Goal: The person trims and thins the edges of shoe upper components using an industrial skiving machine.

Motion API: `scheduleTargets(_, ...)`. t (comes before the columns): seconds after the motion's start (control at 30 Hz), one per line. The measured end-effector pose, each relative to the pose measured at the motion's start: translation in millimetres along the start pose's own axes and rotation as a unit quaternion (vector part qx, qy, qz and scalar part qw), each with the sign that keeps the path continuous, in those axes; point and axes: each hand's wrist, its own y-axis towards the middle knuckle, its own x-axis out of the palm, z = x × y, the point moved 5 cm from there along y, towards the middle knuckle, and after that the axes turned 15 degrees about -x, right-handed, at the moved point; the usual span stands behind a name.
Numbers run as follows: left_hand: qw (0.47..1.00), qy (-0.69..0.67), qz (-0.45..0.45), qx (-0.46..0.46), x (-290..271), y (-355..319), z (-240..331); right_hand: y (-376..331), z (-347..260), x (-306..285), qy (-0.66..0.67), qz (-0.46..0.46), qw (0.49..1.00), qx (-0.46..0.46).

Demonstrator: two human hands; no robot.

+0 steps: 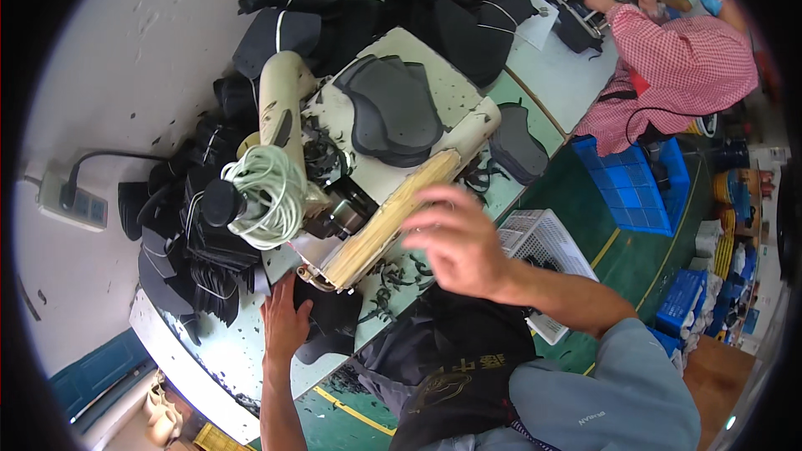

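Note:
My left hand (286, 317) lies at the table's near side, thumb apart, its fingers reaching toward the low end of a cream machine (284, 104). Under and beside it is a black cut sheet piece (334, 317), partly covered by the machine. My right hand (455, 238), smeared by motion, hovers right of the machine's yellowish long bar (393, 217); its fingers look apart with nothing visible in them. A stack of dark grey shaped pieces (393, 108) rests on the machine's flat cream top. More such pieces (518, 144) lie on the table to its right.
Tied black bundles (280, 38) crowd the back and left. A coil of white cord (267, 196) hangs on the machine. Black scraps (384, 284) litter the table. A white basket (547, 242) and blue crate (639, 184) stand on the right. A co-worker in a red-checked top (677, 67) sits beyond.

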Motion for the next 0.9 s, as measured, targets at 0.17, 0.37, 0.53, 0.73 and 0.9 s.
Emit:
scheduleTargets(0.17, 0.997, 0.054, -0.039, -0.047, -11, 1, 8, -11, -29, 42, 0.114, -0.034, 0.993, 0.027)
scheduleTargets(0.37, 0.997, 0.045, 0.001, 0.070, -6, -1, 0, -13, -38, 59, 0.183, -0.051, 0.981, 0.039)
scheduleTargets(0.53, 0.999, -0.014, -0.021, 0.044, -18, 2, 4, -16, -41, 58, 0.189, -0.046, 0.980, 0.045)
scheduleTargets(0.73, 0.993, -0.066, -0.084, -0.043, -44, -17, 7, -23, -40, 64, 0.231, -0.113, 0.964, 0.064)
scheduleTargets(0.9, 0.942, -0.253, -0.215, 0.053, -74, -28, 76, 2, -43, 56, 0.374, -0.174, 0.908, 0.077)
